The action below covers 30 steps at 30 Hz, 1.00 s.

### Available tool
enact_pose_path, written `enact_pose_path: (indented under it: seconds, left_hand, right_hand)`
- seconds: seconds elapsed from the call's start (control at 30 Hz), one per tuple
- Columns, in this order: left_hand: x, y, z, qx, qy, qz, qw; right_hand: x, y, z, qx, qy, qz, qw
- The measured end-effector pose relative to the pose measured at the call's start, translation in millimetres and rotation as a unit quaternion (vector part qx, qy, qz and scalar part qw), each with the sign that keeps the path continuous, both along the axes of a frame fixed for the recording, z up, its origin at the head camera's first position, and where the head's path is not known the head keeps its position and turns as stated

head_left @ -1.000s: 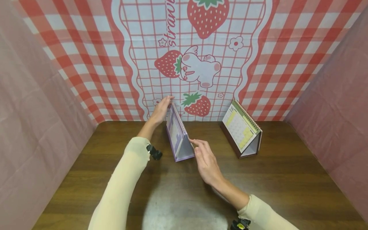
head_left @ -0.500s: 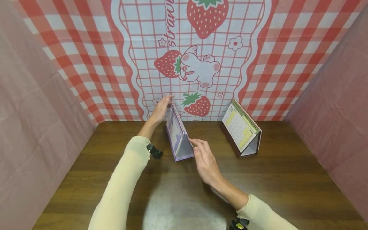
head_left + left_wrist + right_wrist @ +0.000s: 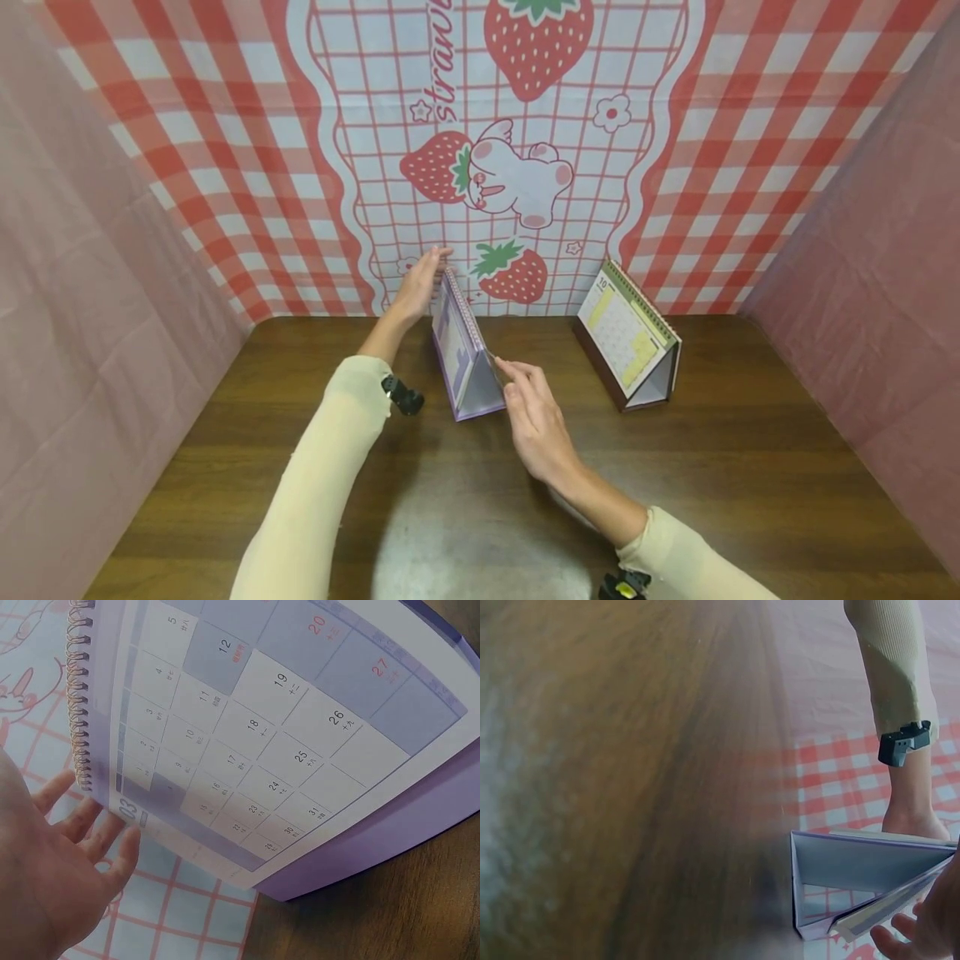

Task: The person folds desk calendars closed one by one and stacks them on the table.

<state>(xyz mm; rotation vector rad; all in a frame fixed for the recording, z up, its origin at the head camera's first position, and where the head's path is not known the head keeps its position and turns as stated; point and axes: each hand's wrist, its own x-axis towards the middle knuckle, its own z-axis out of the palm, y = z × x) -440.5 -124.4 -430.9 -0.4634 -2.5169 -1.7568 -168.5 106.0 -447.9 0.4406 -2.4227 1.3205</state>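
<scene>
A purple spiral-bound desk calendar (image 3: 457, 342) stands as a tent on the table, its near end showing the hollow triangular base. In the left wrist view its front page (image 3: 247, 742) carries the number 03 and rows of dates. My left hand (image 3: 417, 287) is at the far end of the calendar, fingers extended by the top corner near the spiral binding (image 3: 79, 697). On the near right side, my right hand (image 3: 536, 421) has its extended fingertips at the upper edge of the back pages. Those pages (image 3: 889, 907) stand slightly away from the back panel in the right wrist view.
A second desk calendar (image 3: 628, 333), green and yellow with a dark brown base, stands to the right. The wooden table (image 3: 720, 475) ends at a red checked strawberry cloth (image 3: 517, 183). Pink cloth walls (image 3: 97, 275) flank both sides.
My right fingertips have shifted slightly up along the back of the purple calendar, and a page edge there now stands out from it. My left hand has stayed nearly still.
</scene>
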Motion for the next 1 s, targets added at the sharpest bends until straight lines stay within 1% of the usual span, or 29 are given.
enact_pose_path:
  seconds: [0.13, 0.27, 0.37, 0.4, 0.43, 0.6, 0.63, 0.67, 0.77, 0.87, 1.0]
  left_hand:
    - [0.7, -1.0, 1.1, 0.002, -0.004, 0.000, 1.0000]
    - [2.1, -1.1, 1.8, -0.002, 0.001, 0.002, 1.0000]
    - [5.4, -1.5, 4.1, -0.009, 0.004, 0.002, 0.9999]
    - [8.0, -1.3, 6.2, -0.012, 0.003, 0.002, 0.9999]
    - [12.9, -0.6, 9.7, -0.016, 0.003, 0.004, 0.9999]
    - [56.7, 7.0, 42.4, -0.026, -0.004, 0.006, 0.9996]
    - [64.6, 8.4, 47.7, -0.027, -0.002, 0.006, 0.9996]
    - [69.9, 9.3, 51.5, -0.030, 0.000, 0.006, 0.9995]
    - [73.1, 9.9, 52.6, -0.041, 0.009, 0.014, 0.9990]
    - [72.7, 9.6, 51.2, -0.054, 0.018, 0.023, 0.9981]
    - [71.6, 9.5, 50.6, -0.050, 0.030, 0.027, 0.9979]
  right_hand:
    - [0.2, -0.2, -0.3, 0.005, -0.002, 0.002, 1.0000]
    - [-0.1, 0.3, -0.4, 0.005, -0.006, 0.015, 0.9999]
    - [-0.9, 0.9, -0.3, 0.000, -0.005, 0.025, 0.9997]
    - [-1.2, 1.0, -0.2, -0.003, -0.004, 0.027, 0.9996]
    - [-1.4, 1.1, 0.1, -0.008, -0.006, 0.028, 0.9996]
    - [-2.8, 1.8, 1.7, -0.033, -0.009, 0.031, 0.9989]
    - [-3.0, 1.9, 2.2, -0.036, -0.009, 0.034, 0.9987]
    - [-3.3, 2.1, 2.6, -0.039, -0.008, 0.036, 0.9986]
    - [-3.8, 2.3, 4.6, -0.042, -0.003, 0.043, 0.9982]
    - [-3.8, 2.3, 6.6, -0.047, 0.001, 0.049, 0.9977]
    - [-3.6, 2.6, 8.2, -0.053, 0.006, 0.052, 0.9973]
